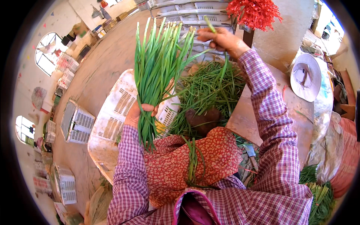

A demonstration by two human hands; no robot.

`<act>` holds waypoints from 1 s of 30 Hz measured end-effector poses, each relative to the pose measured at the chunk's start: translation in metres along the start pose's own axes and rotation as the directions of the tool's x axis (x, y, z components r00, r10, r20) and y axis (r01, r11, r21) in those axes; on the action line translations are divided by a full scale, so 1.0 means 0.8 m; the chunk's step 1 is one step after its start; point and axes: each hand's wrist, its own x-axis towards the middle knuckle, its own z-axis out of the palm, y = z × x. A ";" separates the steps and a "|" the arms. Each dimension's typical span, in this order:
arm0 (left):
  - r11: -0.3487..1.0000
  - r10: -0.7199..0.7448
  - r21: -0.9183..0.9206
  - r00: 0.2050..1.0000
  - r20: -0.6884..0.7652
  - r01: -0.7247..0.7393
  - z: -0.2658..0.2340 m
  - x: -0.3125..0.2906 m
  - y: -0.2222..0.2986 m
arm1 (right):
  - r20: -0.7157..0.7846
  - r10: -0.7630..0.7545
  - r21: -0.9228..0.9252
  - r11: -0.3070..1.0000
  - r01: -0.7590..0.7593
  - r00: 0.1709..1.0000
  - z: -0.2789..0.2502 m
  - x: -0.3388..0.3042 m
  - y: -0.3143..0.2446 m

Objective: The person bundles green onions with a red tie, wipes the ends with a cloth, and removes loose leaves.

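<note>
My left hand (139, 113) is wrapped round the lower part of a thick bunch of long green leafy stalks (157, 63), held upright with pale cut ends at the top. To the right of the bunch's top, my right hand (225, 40) is raised, fingers closed on a single green stalk (210, 24). Below it spreads a large heap of loose green stalks (213, 86). A few limp stalks (192, 159) lie on the red floral apron (221, 153) over my lap.
A white slatted crate (116, 101) stands at left, beside the heap. A wooden board (277, 108) at right bears a pale hat (306, 77). A knife (252, 154) lies by my right knee. Red ties (255, 14) hang at the back, near stacked crates (191, 11). More greens (318, 198) lie lower right.
</note>
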 end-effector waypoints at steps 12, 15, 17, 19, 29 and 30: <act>0.999 0.025 -0.043 1.000 0.004 -0.025 -0.008 0.006 -0.004 | -0.504 -0.234 -0.084 0.971 0.222 0.832 -0.039 0.002 -0.007; 0.993 0.013 -0.119 0.999 -0.044 -0.018 -0.006 0.010 0.000 | -0.685 -0.428 -0.385 0.900 0.207 0.590 -0.110 -0.019 -0.010; 0.991 -0.005 -0.131 0.997 -0.079 -0.005 -0.010 0.011 0.002 | -0.515 -0.577 -0.660 0.739 0.136 0.633 -0.102 -0.026 -0.013; 0.996 0.016 -0.087 0.996 -0.086 -0.024 -0.008 0.014 0.000 | -0.309 -0.556 -0.669 0.704 0.240 0.772 -0.062 -0.025 0.010; 0.996 0.060 0.070 0.990 -0.125 -0.051 0.005 0.014 0.001 | -0.075 -0.344 -0.643 0.734 0.218 0.936 0.101 -0.008 -0.005; 0.996 0.060 0.067 0.990 -0.124 -0.052 0.005 0.016 0.001 | -0.074 -0.344 -0.645 0.732 0.218 0.936 0.096 -0.003 -0.005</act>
